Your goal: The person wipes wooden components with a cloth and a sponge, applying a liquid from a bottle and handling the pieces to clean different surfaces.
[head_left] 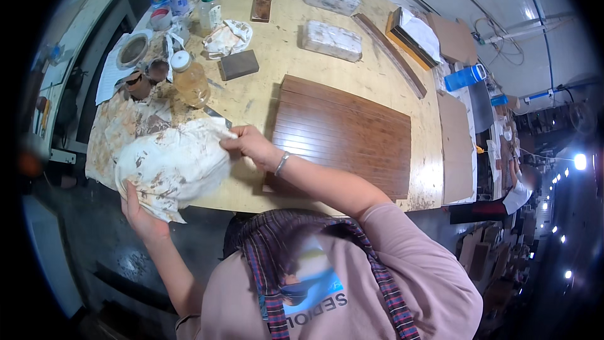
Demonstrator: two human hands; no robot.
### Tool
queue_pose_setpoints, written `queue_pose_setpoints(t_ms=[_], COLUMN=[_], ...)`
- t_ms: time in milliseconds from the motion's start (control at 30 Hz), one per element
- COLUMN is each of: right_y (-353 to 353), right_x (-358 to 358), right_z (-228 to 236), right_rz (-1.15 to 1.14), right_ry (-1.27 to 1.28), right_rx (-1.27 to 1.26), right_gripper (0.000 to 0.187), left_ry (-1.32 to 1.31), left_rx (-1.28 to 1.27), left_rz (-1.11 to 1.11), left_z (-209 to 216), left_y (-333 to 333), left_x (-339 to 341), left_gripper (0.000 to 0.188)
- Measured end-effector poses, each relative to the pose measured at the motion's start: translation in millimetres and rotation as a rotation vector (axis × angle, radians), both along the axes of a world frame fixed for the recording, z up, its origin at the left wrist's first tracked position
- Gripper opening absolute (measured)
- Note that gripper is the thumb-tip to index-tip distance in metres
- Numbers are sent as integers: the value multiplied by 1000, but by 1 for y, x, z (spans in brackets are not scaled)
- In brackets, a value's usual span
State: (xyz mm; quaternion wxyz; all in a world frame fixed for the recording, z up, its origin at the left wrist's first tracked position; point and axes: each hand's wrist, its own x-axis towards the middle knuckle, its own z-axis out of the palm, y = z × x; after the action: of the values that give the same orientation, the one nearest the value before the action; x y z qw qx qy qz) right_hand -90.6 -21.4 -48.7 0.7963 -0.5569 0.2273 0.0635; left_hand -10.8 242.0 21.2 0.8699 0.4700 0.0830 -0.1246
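A white cloth with brown stains is stretched between my hands over the table's near left corner. My right hand pinches its upper right edge. At the lower left edge, my left hand grips the cloth; part of its fingers is hidden under the fabric. Right of the cloth lies a glossy brown grooved wood panel, flat on the table, with my right forearm across its near left corner. A blade-like metal strip shows just beyond the cloth. A second, larger stained cloth lies beneath.
Beyond the cloth stand a capped jar of yellowish liquid, a dark block, a crumpled rag and several bottles. Two wrapped blocks and a wooden strip lie farther right. A blue bottle is past the table's right side.
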Motion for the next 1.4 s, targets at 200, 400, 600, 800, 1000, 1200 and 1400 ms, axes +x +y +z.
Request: queue_pose_setpoints(t_ms=[200,400,600,800,1000,1200,1400], right_y=[-27,-33,-29,-35,-26,-33,-50], right_x=[-10,-15,-10,-21,-37,-31,-35], right_z=[53,61,54,75,80,55,52], right_rz=[-62,-52,-14,31,28,119,80], right_ry=[-98,-129,-89,-56,-168,-116,-112], right_rx=[187,279,224,223,285,-54,-31], right_gripper=[17,14,13,21,46,47,29], left_ry=[-165,-638,-1023,-415,-26,-87,27], left_rx=[419,1303,963,442,7,-36,-49], left_rz=[58,-56,-468,-573,-515,-437,-155], left_z=[-37,-50,-14,-47,-49,-62,-51], left_y=[24,25,-67,-69,-77,-60,-37], left_x=[0,-11,-47,-47,-48,-36,-14], left_gripper=[27,27,31,11,21,27,29])
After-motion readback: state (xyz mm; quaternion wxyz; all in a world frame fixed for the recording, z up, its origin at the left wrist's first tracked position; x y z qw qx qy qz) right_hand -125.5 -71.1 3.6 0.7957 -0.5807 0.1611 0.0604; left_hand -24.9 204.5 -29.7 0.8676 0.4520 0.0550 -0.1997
